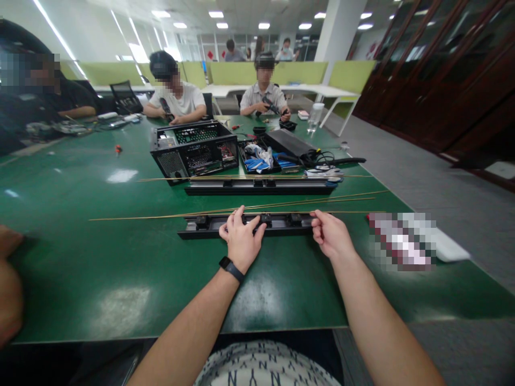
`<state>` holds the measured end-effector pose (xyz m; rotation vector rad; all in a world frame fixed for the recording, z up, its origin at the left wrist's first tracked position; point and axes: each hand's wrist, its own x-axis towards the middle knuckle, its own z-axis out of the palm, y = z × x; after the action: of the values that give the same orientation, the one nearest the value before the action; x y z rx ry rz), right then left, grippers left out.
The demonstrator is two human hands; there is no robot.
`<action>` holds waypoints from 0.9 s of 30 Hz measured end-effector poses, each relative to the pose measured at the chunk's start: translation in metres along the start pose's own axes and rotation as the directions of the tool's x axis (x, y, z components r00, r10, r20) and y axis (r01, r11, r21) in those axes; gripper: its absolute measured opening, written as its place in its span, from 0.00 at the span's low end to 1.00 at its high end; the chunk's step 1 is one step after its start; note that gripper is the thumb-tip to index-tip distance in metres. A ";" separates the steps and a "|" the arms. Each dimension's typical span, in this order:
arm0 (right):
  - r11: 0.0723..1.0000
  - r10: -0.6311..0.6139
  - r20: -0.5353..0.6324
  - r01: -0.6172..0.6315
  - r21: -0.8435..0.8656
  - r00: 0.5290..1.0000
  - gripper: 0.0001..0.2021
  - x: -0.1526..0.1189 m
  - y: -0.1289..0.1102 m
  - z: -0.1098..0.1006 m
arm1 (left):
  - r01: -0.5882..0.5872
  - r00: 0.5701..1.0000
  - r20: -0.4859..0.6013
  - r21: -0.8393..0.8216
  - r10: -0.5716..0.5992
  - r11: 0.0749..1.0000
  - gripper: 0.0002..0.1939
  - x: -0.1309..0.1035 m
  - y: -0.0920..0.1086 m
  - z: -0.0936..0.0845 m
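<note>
Head view: rail [281, 232] at 12 o'clock; left hand [244, 239] spread over it, right hand [332, 236] seemingly pinching 1 rod [360, 212] at 1 o'clock; likely fitting it, next calling for steady alignment

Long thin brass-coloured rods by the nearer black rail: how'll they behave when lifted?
Long thin brass-coloured rods probably flex: they're very slender for their length. Likely light, given that thinness. Ends may swing or snag, since they extend past the nearer black channelled rail.
</note>
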<state>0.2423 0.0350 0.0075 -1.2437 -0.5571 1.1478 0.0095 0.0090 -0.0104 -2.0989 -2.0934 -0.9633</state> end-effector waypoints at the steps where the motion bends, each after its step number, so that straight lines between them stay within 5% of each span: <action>1: 1.000 0.001 -0.001 -0.001 0.005 1.000 0.06 0.000 0.000 0.000 | -0.001 1.000 -0.001 0.000 0.001 1.000 0.13 0.000 0.000 0.000; 27: 1.000 0.011 -0.089 -0.009 0.019 0.996 0.06 -0.002 -0.007 0.000 | 0.009 1.000 0.007 0.004 -0.009 1.000 0.12 -0.001 0.002 -0.001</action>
<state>0.2439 0.0340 0.0147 -1.2764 -0.4733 1.0980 0.0104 0.0077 -0.0088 -2.0964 -2.1077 -0.9530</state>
